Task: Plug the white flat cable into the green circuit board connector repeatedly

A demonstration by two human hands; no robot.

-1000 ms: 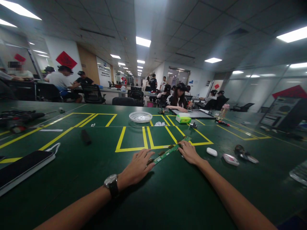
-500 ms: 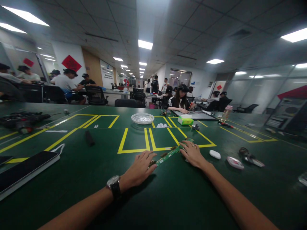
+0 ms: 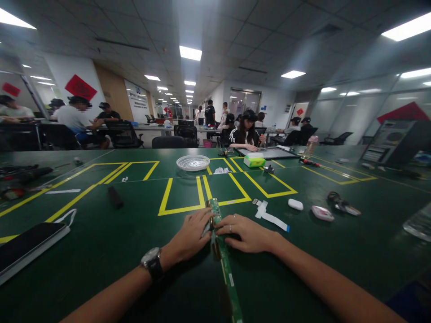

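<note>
Left hand (image 3: 190, 235), watch on wrist, fingers curled loosely against left side of long narrow green circuit board strip (image 3: 225, 262); touching it, firm grasp impossible to tell. Right hand (image 3: 247, 233) pressed on the strip's right side, fingers bent over it, ring visible. Strip lying flat on dark green tabletop (image 3: 101, 251), running from near edge straight away, far end touching yellow tape box (image 3: 183, 195). White flat ribbon cable with blue tip (image 3: 269, 215) just right of hands. White oval case (image 3: 295, 204) and pink-white small device (image 3: 322, 213) further right. Black flat tablet (image 3: 28, 244) near left edge. White round plastic basket (image 3: 193, 162) toward far edge.
</note>
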